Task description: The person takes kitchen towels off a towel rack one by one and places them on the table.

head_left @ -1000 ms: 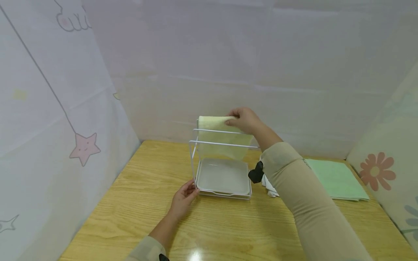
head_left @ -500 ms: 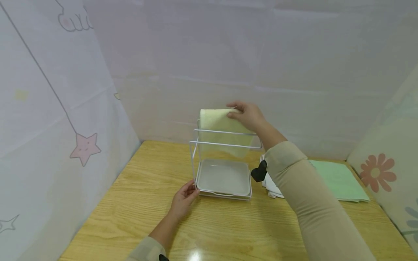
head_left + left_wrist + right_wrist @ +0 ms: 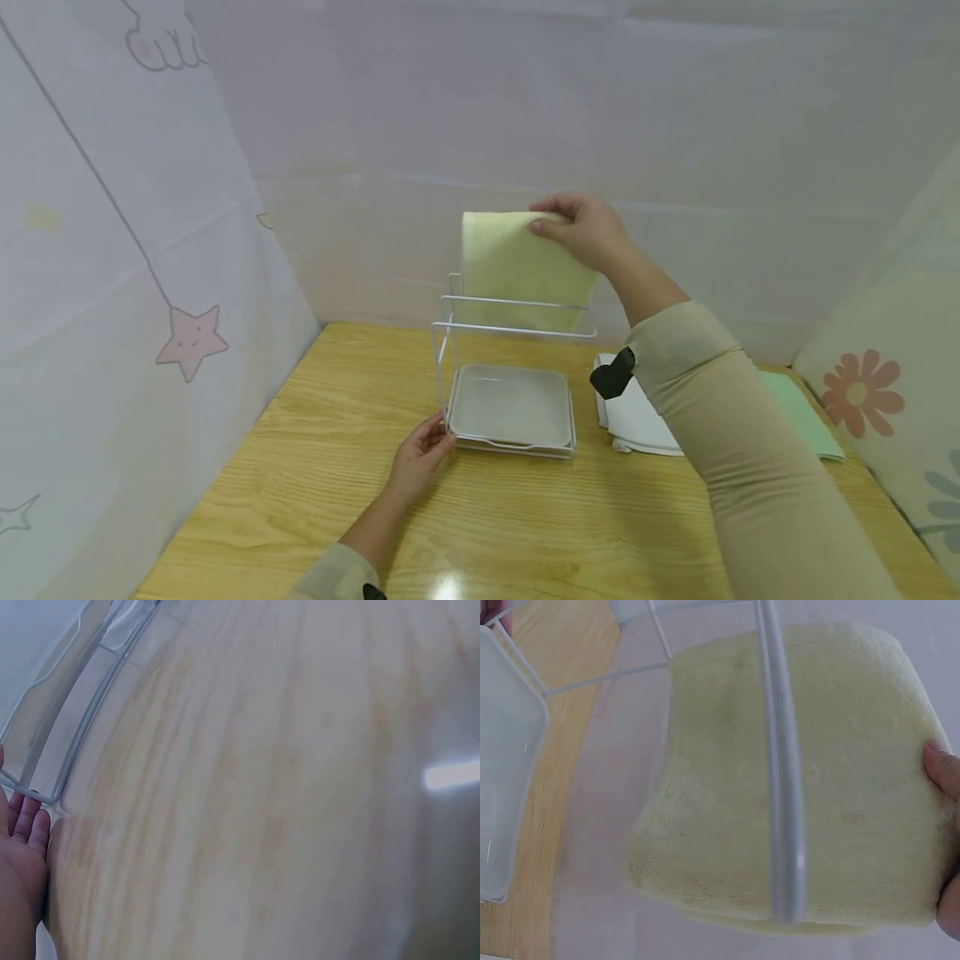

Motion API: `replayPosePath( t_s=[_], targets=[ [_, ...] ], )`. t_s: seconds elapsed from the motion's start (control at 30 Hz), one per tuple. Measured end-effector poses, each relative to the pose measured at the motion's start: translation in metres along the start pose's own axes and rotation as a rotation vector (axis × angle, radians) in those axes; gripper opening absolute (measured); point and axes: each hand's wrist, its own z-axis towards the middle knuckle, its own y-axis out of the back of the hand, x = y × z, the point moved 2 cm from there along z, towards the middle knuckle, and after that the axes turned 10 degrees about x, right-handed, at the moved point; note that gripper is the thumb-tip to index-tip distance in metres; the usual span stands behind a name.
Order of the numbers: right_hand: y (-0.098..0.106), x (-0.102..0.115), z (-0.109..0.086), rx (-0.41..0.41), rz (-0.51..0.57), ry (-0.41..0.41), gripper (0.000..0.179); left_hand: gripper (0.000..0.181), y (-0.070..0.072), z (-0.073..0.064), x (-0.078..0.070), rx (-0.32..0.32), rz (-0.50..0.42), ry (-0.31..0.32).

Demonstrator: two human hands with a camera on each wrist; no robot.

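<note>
A white wire towel rack (image 3: 517, 331) stands on the table, with a pale grey tray (image 3: 510, 404) in its base. My left hand (image 3: 417, 461) holds the rack's front left corner low down, thumb in front and fingers at the side; the left wrist view shows its fingers (image 3: 28, 821) right at the wire corner. Above the rear of the rack my right hand (image 3: 588, 231) pinches the top edge of a folded pale yellow towel (image 3: 510, 258). The towel hangs down behind the rails, which cross in front of it in the right wrist view too.
To the right of the rack lies a folded white cloth (image 3: 645, 421), partly under my right forearm in view. Beyond it is a folded green towel (image 3: 806, 412). Printed fabric walls (image 3: 480, 125) enclose the wooden table (image 3: 330, 433) at the back and sides.
My right hand has risen and moved slightly right, lifting the yellow towel higher above the rack. The left hand has stayed at the rack's corner. More of the white cloth shows now.
</note>
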Motion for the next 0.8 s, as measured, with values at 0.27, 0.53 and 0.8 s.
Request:
replayPosePath(
  t_s=[0.27, 0.53, 0.8],
  targets=[
    [0.025, 0.02, -0.011, -0.079, 0.013, 0.024, 0.036, 0.049, 0.002, 0.002, 0.0, -0.012, 0.016, -0.002],
    [0.053, 0.035, -0.025, -0.128, 0.157, 0.049, 0.034, 0.05, 0.002, 0.002, -0.001, -0.009, 0.034, 0.01],
    [0.087, 0.049, -0.045, -0.205, 0.248, 0.096, 0.03, 0.05, 0.002, 0.004, -0.003, -0.004, 0.039, 0.011]
  ],
)
